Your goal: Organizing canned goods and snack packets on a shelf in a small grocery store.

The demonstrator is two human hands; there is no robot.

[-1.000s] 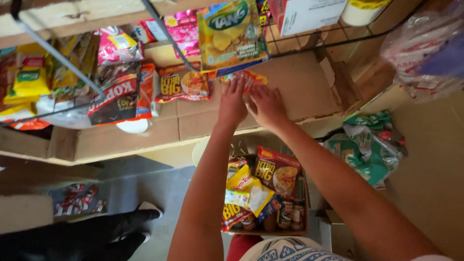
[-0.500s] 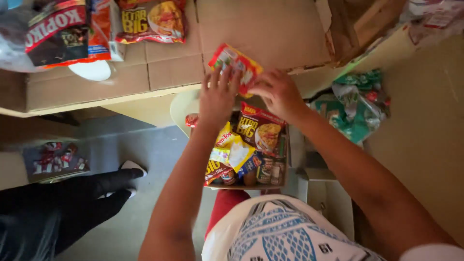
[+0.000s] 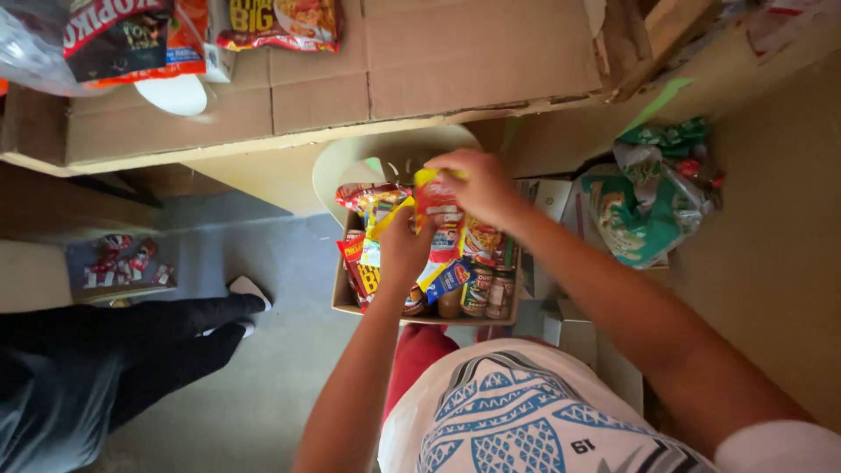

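I am holding a red and yellow snack packet [image 3: 440, 219] upright over the open cardboard box [image 3: 346, 302] just in front of me. My left hand [image 3: 403, 250] is closing on its lower edge, my right hand [image 3: 480, 186] is pinching its top. The box is sitting full, with packets [image 3: 363, 263] and jars [image 3: 477, 293] pressing against its walls. To my right, green bags [image 3: 653, 197] are lying near. Grey floor [image 3: 263, 385] is lying open to my left, beside a dark-trousered leg [image 3: 131, 350]. Farther off, the desk [image 3: 438, 61] edge is overhanging, carrying more packets [image 3: 276, 22].
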